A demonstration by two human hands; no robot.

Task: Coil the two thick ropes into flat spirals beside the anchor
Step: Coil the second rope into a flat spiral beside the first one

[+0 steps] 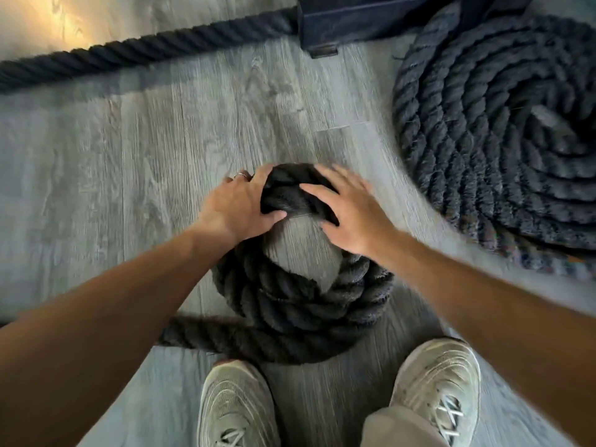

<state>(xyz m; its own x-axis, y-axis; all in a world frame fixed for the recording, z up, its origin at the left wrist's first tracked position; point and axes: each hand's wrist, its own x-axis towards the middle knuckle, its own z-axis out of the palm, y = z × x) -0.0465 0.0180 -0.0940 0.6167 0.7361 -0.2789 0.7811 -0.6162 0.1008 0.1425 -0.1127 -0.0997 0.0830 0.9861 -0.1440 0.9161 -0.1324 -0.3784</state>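
Between my two hands sits the far bend of the second thick rope (pixel 300 295), a dark twisted rope partly wound into a small loose ring on the grey wood-look floor (pixel 129 140). The ring is not yet a flat spiral: bare floor shows in its middle, and on the near side its turns seem to ride up on one another.

My left hand (pixel 238 204) grips the left side of that bend, thumb hooked under and fingers curled over the top. My right hand (pixel 351 208) lies on the right side with fingers spread and fairly straight, pressing more than clutching. I judge the two grips bracket the bend so I can push it inward and close the open centre.

Toward me from the grip, the ring's outer turn runs off to the left as a loose tail, passing under my left forearm. Just nearer than that are my two pale sneakers (pixel 238 411), toes almost touching the coil, which suggests I am crouched over it.

Beyond and to the right of the grip lies the first rope (pixel 496 130), already a wide flat spiral. Straight beyond the grip stands the dark block-like anchor (pixel 354 21), with a straight length of rope (pixel 145 50) running from it to the left, well apart from my hands.
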